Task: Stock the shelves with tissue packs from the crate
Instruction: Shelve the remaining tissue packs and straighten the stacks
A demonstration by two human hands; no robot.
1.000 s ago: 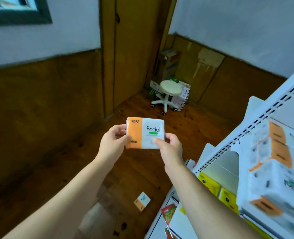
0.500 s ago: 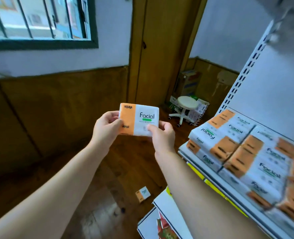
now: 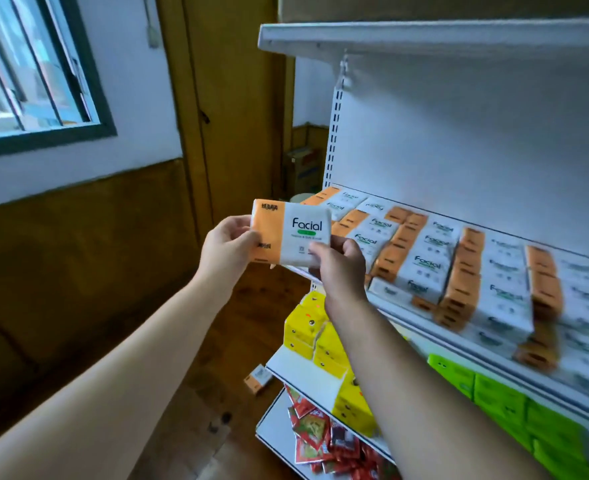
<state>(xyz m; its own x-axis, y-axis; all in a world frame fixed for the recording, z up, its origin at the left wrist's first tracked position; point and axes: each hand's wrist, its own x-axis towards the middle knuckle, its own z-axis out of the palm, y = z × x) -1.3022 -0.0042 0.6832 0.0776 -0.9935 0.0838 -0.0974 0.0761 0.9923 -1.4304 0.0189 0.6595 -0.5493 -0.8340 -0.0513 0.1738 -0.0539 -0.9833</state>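
I hold one white and orange tissue pack (image 3: 291,232) marked "Facial" in front of me, just left of the shelf's near end. My left hand (image 3: 229,245) grips its orange left edge and my right hand (image 3: 338,266) pinches its lower right corner. To the right, a white metal shelf (image 3: 407,311) carries several rows of the same tissue packs (image 3: 459,268), stacked and lying flat. The crate is out of view.
Below hang a shelf of yellow packs (image 3: 315,336) and green packs (image 3: 504,403), then one with red sachets (image 3: 315,434). A stray tissue pack (image 3: 258,377) lies on the wooden floor. A bare upper shelf (image 3: 424,38), a wooden door (image 3: 230,109) and a barred window (image 3: 33,74) stand around.
My view has swung right and up, bringing the shelves into sight. Both hands still hold the same pack, now close to the near end of the stocked shelf.
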